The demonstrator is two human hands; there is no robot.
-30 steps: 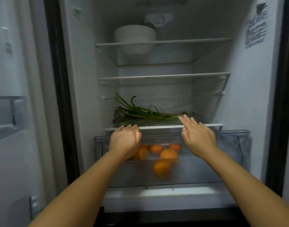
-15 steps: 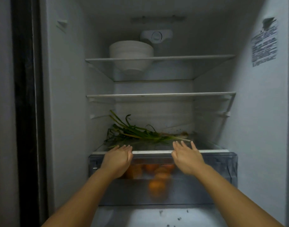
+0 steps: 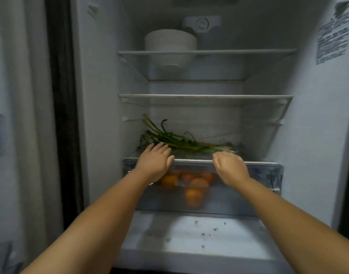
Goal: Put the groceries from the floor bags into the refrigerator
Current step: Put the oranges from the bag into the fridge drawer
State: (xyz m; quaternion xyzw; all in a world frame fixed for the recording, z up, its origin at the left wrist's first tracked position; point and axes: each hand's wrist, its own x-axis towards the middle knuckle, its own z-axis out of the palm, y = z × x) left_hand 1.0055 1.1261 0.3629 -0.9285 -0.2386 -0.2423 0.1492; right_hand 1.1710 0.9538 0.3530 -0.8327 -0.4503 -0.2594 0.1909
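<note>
The refrigerator stands open in front of me. A clear crisper drawer (image 3: 264, 173) at the bottom holds several oranges (image 3: 192, 194). On the glass shelf above the drawer lies a bunch of green onions (image 3: 177, 140). My left hand (image 3: 154, 163) rests flat at the drawer's top front edge, left of centre, fingers together and reaching onto the shelf near the greens. My right hand (image 3: 230, 168) hovers at the same edge to the right, fingers curled downward, holding nothing.
A stack of white bowls (image 3: 169, 43) sits on the top shelf (image 3: 248, 51). The middle shelf (image 3: 209, 96) is bare. A white ledge (image 3: 199, 234) with dark crumbs lies below the drawer. The fridge door (image 3: 15, 135) stands at the left.
The drawer has slid back in under the shelf. Both hands moved forward with it, and my right fingers have curled from flat.
</note>
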